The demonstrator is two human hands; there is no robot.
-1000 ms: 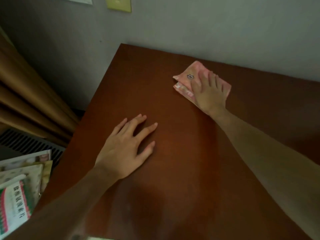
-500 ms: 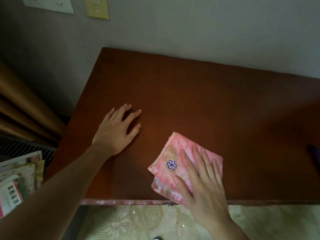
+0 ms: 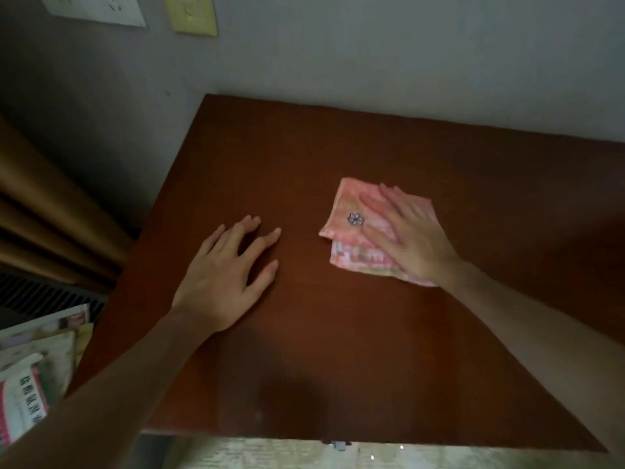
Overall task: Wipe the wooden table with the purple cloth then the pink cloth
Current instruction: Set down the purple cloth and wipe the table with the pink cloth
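Note:
A folded pink cloth [image 3: 350, 214] with a small flower print lies on the dark wooden table [image 3: 338, 350], right of the middle. My right hand [image 3: 411, 236] lies flat on top of the cloth, fingers spread, pressing it to the wood. My left hand [image 3: 230, 275] rests palm down on the bare table to the left, fingers apart, holding nothing. The purple cloth is not in view.
The table's back edge meets a grey wall [image 3: 406, 62] with a socket plate [image 3: 98, 8] and a yellow switch plate [image 3: 192, 13]. Brown curtains [image 3: 40, 211] hang at the left. Stacked books and packets [image 3: 33, 374] lie low at the left.
My right hand slid the pink cloth from the far part of the table to the near edge, then back to the middle. My left hand stayed flat on the table.

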